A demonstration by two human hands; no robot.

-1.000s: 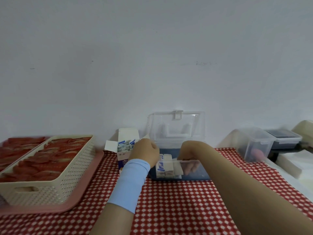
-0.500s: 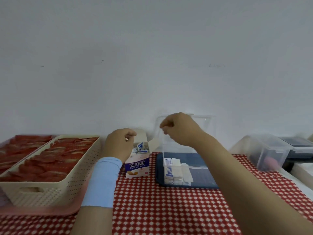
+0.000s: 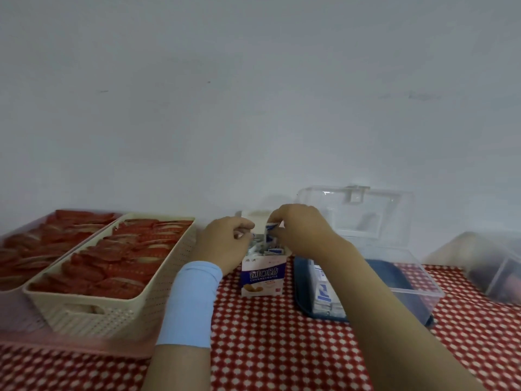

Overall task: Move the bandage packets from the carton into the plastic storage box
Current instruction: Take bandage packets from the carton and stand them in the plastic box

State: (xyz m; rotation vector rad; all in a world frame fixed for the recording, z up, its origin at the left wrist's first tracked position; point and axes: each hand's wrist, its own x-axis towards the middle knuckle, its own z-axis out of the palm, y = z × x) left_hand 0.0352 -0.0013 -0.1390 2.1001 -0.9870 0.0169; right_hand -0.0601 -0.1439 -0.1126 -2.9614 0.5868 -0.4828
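Right hand point(image 3: 301, 235) pinches packet point(image 3: 270, 232) upright (long axis vertical)

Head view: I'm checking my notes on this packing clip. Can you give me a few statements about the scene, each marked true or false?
1. The right hand pinches a bandage packet above the carton. True.
2. The plastic storage box has its lid closed. False: the lid stands open.
3. The plastic storage box already holds packets. True.
4. The carton lies on its side. False: it stands upright, top open.
5. The left hand rests in the cream basket. False: it is at the carton's top, beside the basket.
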